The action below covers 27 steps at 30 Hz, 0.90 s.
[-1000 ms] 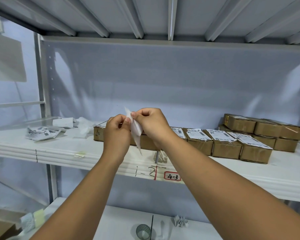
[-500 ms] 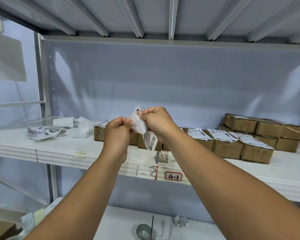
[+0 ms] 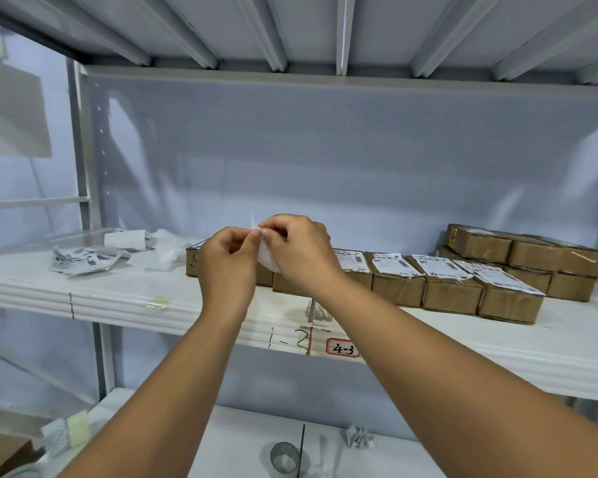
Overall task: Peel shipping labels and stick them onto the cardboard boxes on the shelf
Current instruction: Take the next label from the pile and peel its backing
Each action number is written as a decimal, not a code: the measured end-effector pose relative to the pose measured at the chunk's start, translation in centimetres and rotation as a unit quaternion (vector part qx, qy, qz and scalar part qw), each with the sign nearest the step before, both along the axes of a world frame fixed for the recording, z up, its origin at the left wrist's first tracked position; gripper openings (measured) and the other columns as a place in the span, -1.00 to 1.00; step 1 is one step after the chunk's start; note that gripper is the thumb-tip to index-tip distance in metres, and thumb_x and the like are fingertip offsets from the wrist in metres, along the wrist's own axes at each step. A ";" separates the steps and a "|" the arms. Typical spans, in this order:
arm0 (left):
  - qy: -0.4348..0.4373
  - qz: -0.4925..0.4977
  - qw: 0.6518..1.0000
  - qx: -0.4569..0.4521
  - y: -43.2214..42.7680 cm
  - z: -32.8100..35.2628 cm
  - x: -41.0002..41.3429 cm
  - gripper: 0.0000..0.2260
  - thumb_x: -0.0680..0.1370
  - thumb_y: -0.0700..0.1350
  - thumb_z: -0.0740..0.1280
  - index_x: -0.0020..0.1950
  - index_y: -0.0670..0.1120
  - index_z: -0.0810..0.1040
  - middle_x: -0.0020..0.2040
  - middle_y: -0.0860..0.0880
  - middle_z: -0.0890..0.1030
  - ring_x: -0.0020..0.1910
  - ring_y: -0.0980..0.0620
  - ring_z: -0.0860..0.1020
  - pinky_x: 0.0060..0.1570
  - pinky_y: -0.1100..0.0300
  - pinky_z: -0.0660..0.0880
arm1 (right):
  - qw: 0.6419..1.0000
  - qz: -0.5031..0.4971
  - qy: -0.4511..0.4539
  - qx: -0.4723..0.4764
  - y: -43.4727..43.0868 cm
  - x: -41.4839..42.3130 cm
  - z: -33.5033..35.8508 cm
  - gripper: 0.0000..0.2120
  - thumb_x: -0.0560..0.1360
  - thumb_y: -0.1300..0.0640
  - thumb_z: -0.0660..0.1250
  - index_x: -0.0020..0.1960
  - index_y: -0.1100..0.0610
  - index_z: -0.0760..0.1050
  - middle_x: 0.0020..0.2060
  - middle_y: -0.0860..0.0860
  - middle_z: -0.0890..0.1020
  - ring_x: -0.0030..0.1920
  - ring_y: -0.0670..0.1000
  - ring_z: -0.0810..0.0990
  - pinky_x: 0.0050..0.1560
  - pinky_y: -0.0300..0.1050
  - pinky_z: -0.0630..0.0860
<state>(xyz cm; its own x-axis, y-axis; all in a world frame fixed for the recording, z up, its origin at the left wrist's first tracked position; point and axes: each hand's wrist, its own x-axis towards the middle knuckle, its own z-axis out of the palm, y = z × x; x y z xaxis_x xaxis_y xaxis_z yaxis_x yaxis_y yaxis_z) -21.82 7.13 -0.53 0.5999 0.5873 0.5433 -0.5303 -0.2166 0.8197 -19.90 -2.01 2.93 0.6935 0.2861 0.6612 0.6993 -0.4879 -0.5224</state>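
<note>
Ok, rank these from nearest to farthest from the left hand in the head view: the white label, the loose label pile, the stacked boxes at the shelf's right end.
1. The white label: pinched by the left hand and right hand.
2. The loose label pile: on the shelf, off to the left.
3. The stacked boxes: far right end.

White shelf [image 3: 118,291], mid rack. Carries row of cardboard boxes [image 3: 449,294] centre to right, side by side, touching, w/ printed labels [image 3: 435,267] on top. Far right, behind row: more boxes [image 3: 532,257], stacked in 2 layers. Left end: pile of loose label sheets [image 3: 80,263], crumpled white paper [image 3: 168,250] btwn pile and row. Front edge: tag [image 3: 342,349] marked "4-3", handwritten marks just left of it, bit of clear tape [image 3: 157,302] further left.
</note>
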 end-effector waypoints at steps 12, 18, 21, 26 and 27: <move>0.054 -0.116 0.988 -0.087 1.2 -0.1 0.7 -0.77 0.51 -0.30 0.27 -0.34 -0.12 0.49 -0.27 -0.11 0.54 -0.16 -0.11 0.49 0.00 -0.02 0.46 | 0.982 -0.017 0.183 0.031 0.1 -0.4 1.6 -0.80 0.50 0.24 0.25 -0.23 0.06 0.56 -0.23 -0.02 0.58 -0.19 0.02 0.52 -0.20 -0.21 0.43; 0.079 -0.069 0.989 -0.100 1.2 -1.0 0.6 -0.89 0.30 -0.12 0.28 -0.42 -0.11 0.45 -0.30 -0.14 0.49 -0.24 -0.07 0.44 0.02 -0.12 0.50 | 0.979 -0.008 0.205 0.004 -0.1 -0.3 1.4 -0.84 0.51 0.23 0.28 -0.18 0.08 0.59 -0.22 0.02 0.60 -0.33 -0.06 0.47 -0.37 -0.24 0.38; 0.085 -0.061 0.991 -0.085 1.2 -1.7 0.6 -0.88 0.38 -0.18 0.25 -0.32 -0.20 0.40 -0.32 -0.14 0.41 -0.27 -0.04 0.37 -0.17 0.05 0.39 | 0.974 0.010 0.228 -0.006 -0.3 -0.2 1.3 -0.83 0.53 0.26 0.28 -0.19 0.10 0.58 -0.32 -0.01 0.55 -0.34 -0.06 0.46 -0.38 -0.26 0.38; 0.076 -0.040 0.990 -0.115 0.9 -1.9 0.7 -0.79 0.44 -0.25 0.21 -0.39 -0.14 0.31 -0.36 -0.11 0.35 -0.29 -0.03 0.31 -0.19 0.09 0.34 | 0.969 0.014 0.248 0.007 -0.4 -0.5 1.3 -0.87 0.54 0.27 0.28 -0.14 0.16 0.57 -0.16 0.15 0.58 -0.36 -0.04 0.43 -0.53 -0.39 0.38; 0.072 -0.041 0.988 -0.129 0.8 -1.9 0.8 -0.76 0.45 -0.26 0.21 -0.41 -0.12 0.29 -0.37 -0.10 0.32 -0.28 -0.03 0.29 -0.19 0.09 0.34 | 0.967 0.013 0.254 0.014 -0.4 -0.6 1.3 -0.89 0.55 0.28 0.28 -0.10 0.18 0.57 -0.14 0.16 0.56 -0.37 -0.05 0.42 -0.60 -0.43 0.33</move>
